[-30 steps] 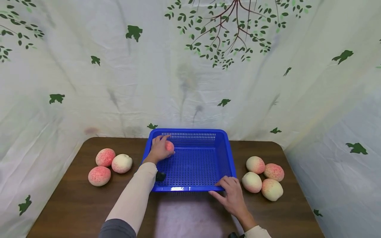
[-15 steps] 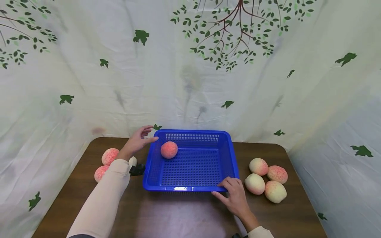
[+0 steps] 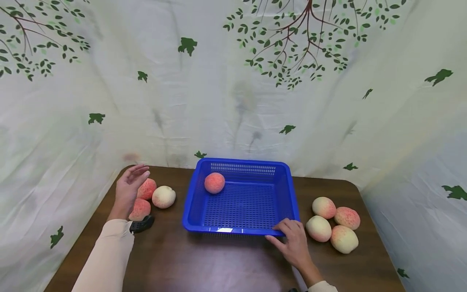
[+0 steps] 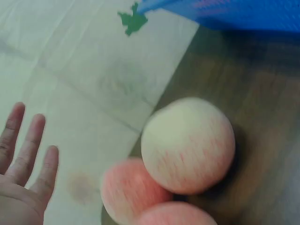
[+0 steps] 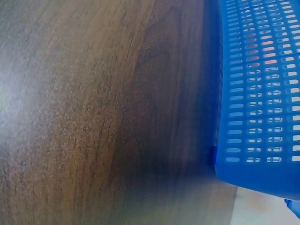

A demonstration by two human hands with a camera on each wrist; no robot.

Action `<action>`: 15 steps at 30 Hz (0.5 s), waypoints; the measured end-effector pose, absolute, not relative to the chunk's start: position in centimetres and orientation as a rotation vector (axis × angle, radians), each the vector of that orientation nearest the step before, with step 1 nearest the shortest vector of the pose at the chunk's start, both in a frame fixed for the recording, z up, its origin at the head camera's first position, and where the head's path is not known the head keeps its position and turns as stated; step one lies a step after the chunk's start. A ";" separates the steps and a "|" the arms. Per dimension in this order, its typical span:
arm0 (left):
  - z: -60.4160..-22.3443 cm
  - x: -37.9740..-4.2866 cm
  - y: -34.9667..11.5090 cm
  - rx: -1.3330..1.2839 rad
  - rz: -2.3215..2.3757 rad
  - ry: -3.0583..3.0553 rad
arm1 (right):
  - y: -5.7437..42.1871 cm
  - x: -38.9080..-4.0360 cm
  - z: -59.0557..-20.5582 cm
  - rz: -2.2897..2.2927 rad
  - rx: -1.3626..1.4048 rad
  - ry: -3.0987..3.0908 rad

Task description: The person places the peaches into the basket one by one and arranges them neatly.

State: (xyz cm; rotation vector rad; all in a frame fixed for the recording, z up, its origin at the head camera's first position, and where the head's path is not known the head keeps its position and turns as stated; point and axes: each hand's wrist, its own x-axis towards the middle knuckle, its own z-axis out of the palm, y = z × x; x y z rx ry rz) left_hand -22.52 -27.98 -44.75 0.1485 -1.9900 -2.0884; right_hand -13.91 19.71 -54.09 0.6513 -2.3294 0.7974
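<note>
Along the person's side, the brown table [image 3: 219,263] is catching a pale sheen. The right hand [image 3: 293,243] is pinching the near rim of a blue plastic basket [image 3: 233,231] close to its right corner, thumb outside and fingers over the edge. Just right of it, four peaches [image 3: 319,229] are sitting in a close cluster. Over on the left, the left hand [image 3: 129,190] is hovering with fingers straight and spread, a black device [image 3: 142,224] showing at its wrist, partly hiding two red peaches [image 3: 147,189]; a paler peach [image 3: 163,197] is resting beside them. Inside the basket, toward its far left corner, a pink peach [image 3: 214,183] is lying. Beyond the table, a whitish cloth [image 3: 219,113] is hanging, patterned with green leaves.
</note>
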 end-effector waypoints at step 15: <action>-51.4 -18.6 -32.3 0.654 -1.726 -2.321 | 19.8 -13.9 -54.3 0.852 0.654 -2.307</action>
